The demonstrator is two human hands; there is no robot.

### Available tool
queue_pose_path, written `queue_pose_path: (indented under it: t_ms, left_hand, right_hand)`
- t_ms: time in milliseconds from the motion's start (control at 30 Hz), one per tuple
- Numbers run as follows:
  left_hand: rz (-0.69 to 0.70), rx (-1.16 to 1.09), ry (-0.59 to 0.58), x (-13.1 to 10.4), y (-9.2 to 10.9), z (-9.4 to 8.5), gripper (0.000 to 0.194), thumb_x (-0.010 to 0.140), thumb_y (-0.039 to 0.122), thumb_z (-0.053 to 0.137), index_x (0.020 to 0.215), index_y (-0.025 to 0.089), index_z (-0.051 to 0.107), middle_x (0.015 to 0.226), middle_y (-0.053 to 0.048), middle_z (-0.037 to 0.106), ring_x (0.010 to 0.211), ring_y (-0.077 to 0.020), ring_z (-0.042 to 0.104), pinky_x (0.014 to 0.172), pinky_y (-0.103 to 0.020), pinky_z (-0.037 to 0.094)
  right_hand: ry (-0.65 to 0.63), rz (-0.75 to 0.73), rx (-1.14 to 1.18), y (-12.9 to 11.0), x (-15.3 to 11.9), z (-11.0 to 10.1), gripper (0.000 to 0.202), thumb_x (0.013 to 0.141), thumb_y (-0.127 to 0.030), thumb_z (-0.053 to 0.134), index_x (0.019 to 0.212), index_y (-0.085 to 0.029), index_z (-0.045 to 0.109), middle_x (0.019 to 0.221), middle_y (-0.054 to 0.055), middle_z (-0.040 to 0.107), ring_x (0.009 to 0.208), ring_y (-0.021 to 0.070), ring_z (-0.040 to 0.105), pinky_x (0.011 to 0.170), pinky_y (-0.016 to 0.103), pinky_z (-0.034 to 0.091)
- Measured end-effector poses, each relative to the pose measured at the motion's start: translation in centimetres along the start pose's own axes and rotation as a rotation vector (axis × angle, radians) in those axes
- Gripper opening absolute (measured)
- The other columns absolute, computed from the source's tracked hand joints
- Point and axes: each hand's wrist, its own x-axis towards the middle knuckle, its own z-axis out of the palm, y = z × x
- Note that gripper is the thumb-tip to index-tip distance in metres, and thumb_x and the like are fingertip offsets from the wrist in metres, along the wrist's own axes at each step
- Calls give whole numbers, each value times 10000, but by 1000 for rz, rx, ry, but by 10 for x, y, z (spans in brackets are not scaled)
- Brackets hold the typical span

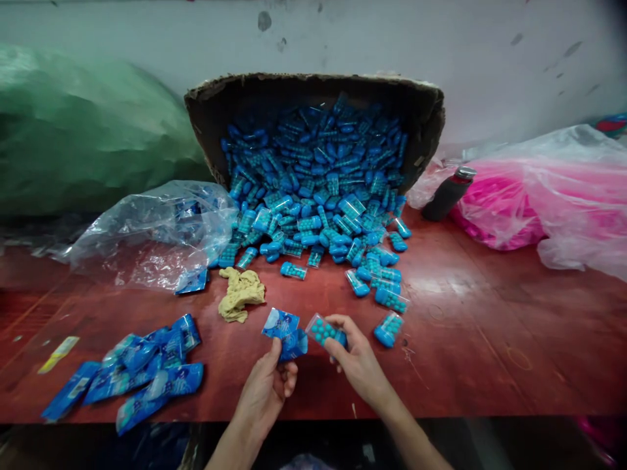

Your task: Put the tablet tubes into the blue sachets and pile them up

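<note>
Near the front of the red table, my left hand (268,385) pinches a blue printed sleeve (285,331) between thumb and fingers. Close by on its right, my right hand (356,359) grips a small clear container of blue balls (324,330), its clear end pointing toward the sleeve. The two items are close together but look apart. Beyond the hands, a heap of similar blue containers (313,222) spills from a cardboard box (313,79) lying on its side. Left of my left hand lies a pile of filled blue sleeves (147,365).
A clear plastic bag (147,228) with blue sleeves sits left of the heap, a crumpled yellow cloth (240,294) before it. A dark bottle (448,194) and pink-filled bags (504,202) stand right. A green sack (93,130) fills the back left. The table (480,352) ends just before me.
</note>
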Motion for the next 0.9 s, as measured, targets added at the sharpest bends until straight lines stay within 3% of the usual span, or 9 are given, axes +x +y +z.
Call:
queue_pose_path:
  t_ms: [233, 733, 900]
  left_hand:
    - [47, 57, -24, -1, 2, -3, 351, 618, 472, 662, 604, 156, 512, 422, -4, 577, 325, -75, 466, 306, -157, 287]
    - [338, 299, -93, 0, 9, -14, 358, 597, 469, 671, 559, 123, 590, 441, -24, 586, 369, -119, 524, 347, -201, 378]
    - [231, 205, -136, 3, 2, -6, 304, 611, 416, 686, 643, 125, 606, 461, -13, 596, 374, -108, 522, 341, -187, 372]
  right_hand:
    - [-40, -107, -38, -2, -12, 5, 271, 791, -213, 546, 1060, -238, 557, 1011, 4, 594, 925, 161, 540, 830, 262, 409]
    - [-108, -42, -111, -3, -14, 3, 288, 774, -239, 572, 1062, -245, 575, 1015, 9, 609, 900, 179, 563, 823, 294, 427]
    - [-63, -68, -219, 3, -13, 15, 234, 778, -217, 559, 1011, -227, 535, 883, -1, 603, 804, 167, 559, 745, 278, 438]
